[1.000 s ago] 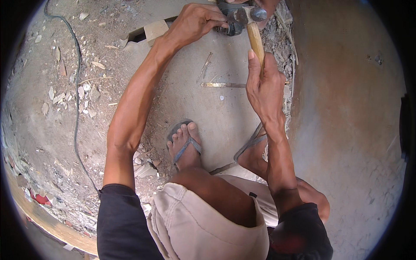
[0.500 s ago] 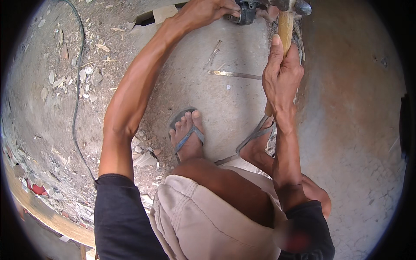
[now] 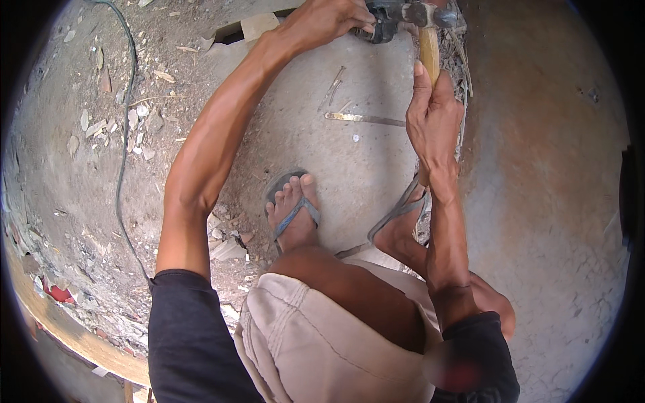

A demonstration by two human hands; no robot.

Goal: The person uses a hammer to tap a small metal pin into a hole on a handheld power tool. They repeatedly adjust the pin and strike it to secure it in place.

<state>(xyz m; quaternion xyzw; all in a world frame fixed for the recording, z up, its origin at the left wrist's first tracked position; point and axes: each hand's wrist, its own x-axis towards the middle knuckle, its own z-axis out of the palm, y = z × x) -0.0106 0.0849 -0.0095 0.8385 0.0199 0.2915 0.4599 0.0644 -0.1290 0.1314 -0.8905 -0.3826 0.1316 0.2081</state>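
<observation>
At the upper edge, my left hand [image 3: 339, 19] is closed on a dark, rounded metal-looking object [image 3: 384, 27], its fingertips on the object's left side. The view cuts off the object's top, so its kind does not show. My right hand [image 3: 435, 124] is wrapped round the wooden handle of a hammer [image 3: 428, 50], thumb along the handle. The hammer's grey steel head lies at the right side of the dark object. Whether the two touch, I cannot tell.
On the concrete between my sandalled feet [image 3: 295, 208] and hands lie a flat metal strip [image 3: 363, 119] and some nails [image 3: 332, 87]. A dark cable [image 3: 124, 134] runs down the left over rubble and wood chips. A low smooth concrete surface [image 3: 537, 188] borders the right.
The hammer head has moved left and slightly down in the view, up to the dark object. My left hand keeps its hold, shifting only slightly.
</observation>
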